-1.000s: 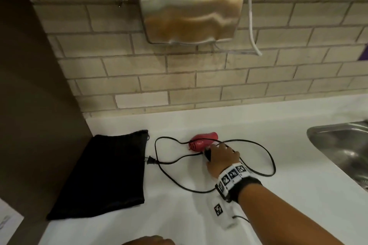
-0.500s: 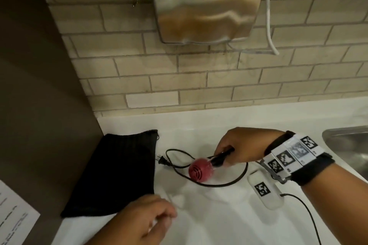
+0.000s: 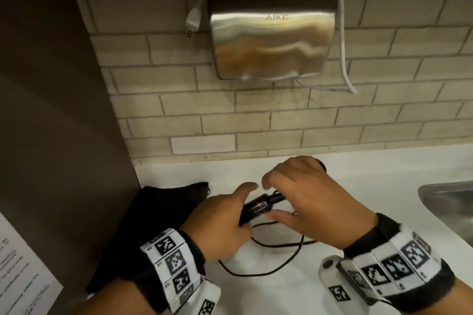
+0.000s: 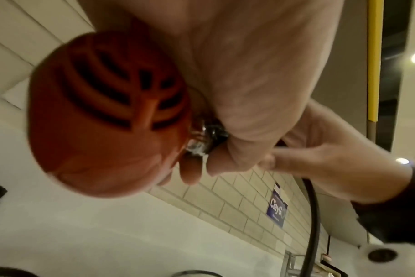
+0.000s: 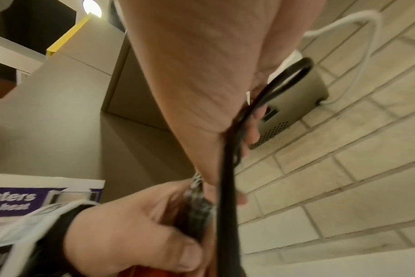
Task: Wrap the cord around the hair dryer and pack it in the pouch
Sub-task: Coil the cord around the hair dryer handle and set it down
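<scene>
My left hand (image 3: 225, 220) grips the black handle of the hair dryer (image 3: 258, 206) just above the white counter (image 3: 358, 186). In the left wrist view the dryer's red vented body (image 4: 107, 112) sticks out below that hand (image 4: 237, 75). My right hand (image 3: 307, 199) hovers over the handle's end and pinches the black cord (image 5: 289, 75) in a small loop. The rest of the cord (image 3: 279, 245) trails in loose curves on the counter under both hands. The black pouch (image 3: 163, 215) lies flat on the counter to the left, partly hidden by my left wrist.
A steel hand dryer (image 3: 271, 36) with a white cable hangs on the tiled wall above. A steel sink (image 3: 448, 202) is at the right edge. A dark partition (image 3: 51, 135) closes off the left side, with a printed sheet (image 3: 20, 276) at its foot.
The left hand came up and took the dryer's handle. The right hand let go of the handle and now holds the cord. The dryer moved nearer to me.
</scene>
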Action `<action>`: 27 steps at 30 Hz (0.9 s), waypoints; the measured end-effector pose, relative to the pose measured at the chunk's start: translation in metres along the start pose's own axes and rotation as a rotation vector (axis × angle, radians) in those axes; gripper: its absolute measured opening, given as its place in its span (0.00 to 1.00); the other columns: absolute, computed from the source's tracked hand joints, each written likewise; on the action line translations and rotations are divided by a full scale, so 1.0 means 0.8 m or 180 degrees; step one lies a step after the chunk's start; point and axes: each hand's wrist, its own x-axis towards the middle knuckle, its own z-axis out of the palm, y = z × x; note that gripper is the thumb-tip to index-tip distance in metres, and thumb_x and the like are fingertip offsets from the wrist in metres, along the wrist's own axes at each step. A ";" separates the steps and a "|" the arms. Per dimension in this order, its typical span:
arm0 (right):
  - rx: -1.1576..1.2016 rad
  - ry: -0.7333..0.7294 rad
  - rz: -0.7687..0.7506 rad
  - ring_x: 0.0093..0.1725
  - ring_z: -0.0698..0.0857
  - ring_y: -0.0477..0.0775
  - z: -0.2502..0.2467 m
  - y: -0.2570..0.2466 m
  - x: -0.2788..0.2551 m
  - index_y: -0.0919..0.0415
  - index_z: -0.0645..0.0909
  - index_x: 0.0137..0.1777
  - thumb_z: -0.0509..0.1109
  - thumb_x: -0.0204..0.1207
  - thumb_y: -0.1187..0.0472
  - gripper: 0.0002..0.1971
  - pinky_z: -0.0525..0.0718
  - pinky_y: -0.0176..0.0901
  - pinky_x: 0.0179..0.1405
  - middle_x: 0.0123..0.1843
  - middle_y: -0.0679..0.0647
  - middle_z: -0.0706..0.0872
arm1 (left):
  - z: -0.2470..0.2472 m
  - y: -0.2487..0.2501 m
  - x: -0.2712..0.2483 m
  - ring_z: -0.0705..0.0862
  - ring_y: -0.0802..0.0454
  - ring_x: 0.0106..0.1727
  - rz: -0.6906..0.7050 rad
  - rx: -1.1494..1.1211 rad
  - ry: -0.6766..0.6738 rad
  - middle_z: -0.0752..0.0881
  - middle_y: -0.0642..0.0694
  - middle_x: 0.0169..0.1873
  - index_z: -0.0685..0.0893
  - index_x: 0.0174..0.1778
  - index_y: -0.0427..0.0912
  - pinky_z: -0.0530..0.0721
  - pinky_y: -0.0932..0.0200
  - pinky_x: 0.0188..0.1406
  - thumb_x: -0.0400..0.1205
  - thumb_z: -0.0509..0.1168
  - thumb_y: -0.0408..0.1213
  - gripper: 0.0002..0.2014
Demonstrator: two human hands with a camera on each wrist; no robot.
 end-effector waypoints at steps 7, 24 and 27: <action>0.0550 0.0632 0.1426 0.61 0.84 0.53 0.019 0.030 -0.031 0.46 0.78 0.70 0.77 0.72 0.64 0.27 0.82 0.51 0.58 0.61 0.51 0.84 | -0.034 -0.020 -0.031 0.82 0.56 0.35 -0.0089 -0.0061 0.0084 0.82 0.55 0.37 0.74 0.53 0.61 0.85 0.52 0.37 0.78 0.63 0.38 0.13; 0.2798 -0.0604 0.0827 0.21 0.68 0.42 -0.079 -0.050 0.049 0.57 0.87 0.42 0.61 0.86 0.49 0.18 0.67 0.30 0.24 0.21 0.40 0.73 | -0.074 0.019 -0.054 0.84 0.41 0.33 -0.0341 -0.3000 -0.0284 0.85 0.37 0.32 0.81 0.45 0.38 0.84 0.42 0.43 0.79 0.65 0.35 0.04; 0.2555 -0.0233 0.0719 0.21 0.66 0.43 -0.094 -0.052 0.059 0.52 0.89 0.41 0.66 0.82 0.46 0.16 0.67 0.32 0.20 0.20 0.42 0.71 | -0.073 0.024 -0.056 0.85 0.43 0.33 -0.0260 -0.3167 -0.0207 0.84 0.40 0.33 0.84 0.49 0.38 0.84 0.46 0.39 0.80 0.64 0.31 0.06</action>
